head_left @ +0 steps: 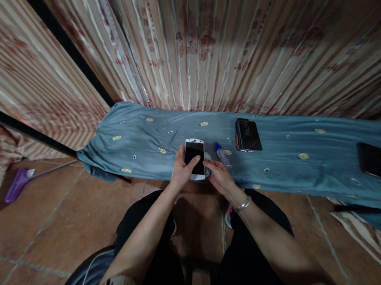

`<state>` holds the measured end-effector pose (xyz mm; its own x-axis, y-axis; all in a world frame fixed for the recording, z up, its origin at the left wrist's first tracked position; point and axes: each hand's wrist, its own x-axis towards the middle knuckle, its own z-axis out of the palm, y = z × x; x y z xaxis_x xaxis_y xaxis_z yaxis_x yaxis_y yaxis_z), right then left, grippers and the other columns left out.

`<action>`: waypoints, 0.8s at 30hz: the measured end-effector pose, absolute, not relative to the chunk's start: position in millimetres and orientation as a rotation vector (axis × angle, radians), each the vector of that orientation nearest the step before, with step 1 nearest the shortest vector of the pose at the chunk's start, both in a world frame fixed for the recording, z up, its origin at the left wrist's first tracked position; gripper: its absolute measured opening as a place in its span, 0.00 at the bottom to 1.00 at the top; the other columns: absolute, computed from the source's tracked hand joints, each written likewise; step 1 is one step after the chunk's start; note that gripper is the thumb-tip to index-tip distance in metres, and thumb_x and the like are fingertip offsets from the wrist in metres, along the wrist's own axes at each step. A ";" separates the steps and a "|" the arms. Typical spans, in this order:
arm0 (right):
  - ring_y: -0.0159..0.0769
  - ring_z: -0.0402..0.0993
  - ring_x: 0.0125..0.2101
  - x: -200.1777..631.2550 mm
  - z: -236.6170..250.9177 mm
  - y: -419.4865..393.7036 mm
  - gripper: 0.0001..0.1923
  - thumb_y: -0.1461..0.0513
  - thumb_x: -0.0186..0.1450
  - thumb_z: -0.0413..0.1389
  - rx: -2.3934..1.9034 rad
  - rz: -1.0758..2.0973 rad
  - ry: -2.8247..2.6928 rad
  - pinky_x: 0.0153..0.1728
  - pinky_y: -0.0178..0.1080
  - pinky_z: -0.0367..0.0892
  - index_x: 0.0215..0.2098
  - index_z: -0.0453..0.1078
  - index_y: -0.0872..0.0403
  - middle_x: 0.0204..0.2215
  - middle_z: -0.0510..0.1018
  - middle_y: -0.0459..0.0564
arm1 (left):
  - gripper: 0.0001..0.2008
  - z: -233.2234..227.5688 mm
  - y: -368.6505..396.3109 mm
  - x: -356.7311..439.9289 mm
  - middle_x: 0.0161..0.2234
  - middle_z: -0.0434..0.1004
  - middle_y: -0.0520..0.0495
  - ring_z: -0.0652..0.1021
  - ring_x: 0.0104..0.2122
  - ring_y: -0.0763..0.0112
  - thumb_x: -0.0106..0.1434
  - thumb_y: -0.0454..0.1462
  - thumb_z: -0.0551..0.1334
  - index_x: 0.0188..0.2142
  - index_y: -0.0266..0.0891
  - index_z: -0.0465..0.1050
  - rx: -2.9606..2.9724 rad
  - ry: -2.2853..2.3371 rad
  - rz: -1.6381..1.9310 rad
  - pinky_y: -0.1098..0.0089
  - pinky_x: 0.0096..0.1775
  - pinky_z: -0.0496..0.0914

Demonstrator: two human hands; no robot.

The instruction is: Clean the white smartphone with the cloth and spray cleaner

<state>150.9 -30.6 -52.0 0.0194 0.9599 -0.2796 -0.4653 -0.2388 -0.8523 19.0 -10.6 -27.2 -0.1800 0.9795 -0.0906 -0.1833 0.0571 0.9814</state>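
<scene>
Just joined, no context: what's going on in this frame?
A seated person holds a white phone over the edge of a blue cloth-covered surface. The left hand grips it, thumb on the dark screen; the right hand rests at its right edge, fingers curled over something I can't make out. A small spray bottle lies beside it. Two dark phones lie farther right.

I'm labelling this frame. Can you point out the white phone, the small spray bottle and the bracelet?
white phone (194, 153), head view, on its dark screen.
small spray bottle (222, 156), head view, on its clear body.
bracelet (242, 205), head view, on the band at the right wrist.
</scene>
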 end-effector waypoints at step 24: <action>0.42 0.79 0.38 154.6 -47.2 -35.2 0.22 0.43 0.64 0.58 -1.133 1.182 -1.135 0.46 0.44 0.74 0.39 0.80 0.51 0.35 0.84 0.46 | 0.45 -42.3 -8.7 23.1 0.63 0.72 0.37 0.65 0.68 0.51 0.43 0.37 0.78 0.61 0.35 0.69 0.898 1.153 1.163 0.60 0.67 0.57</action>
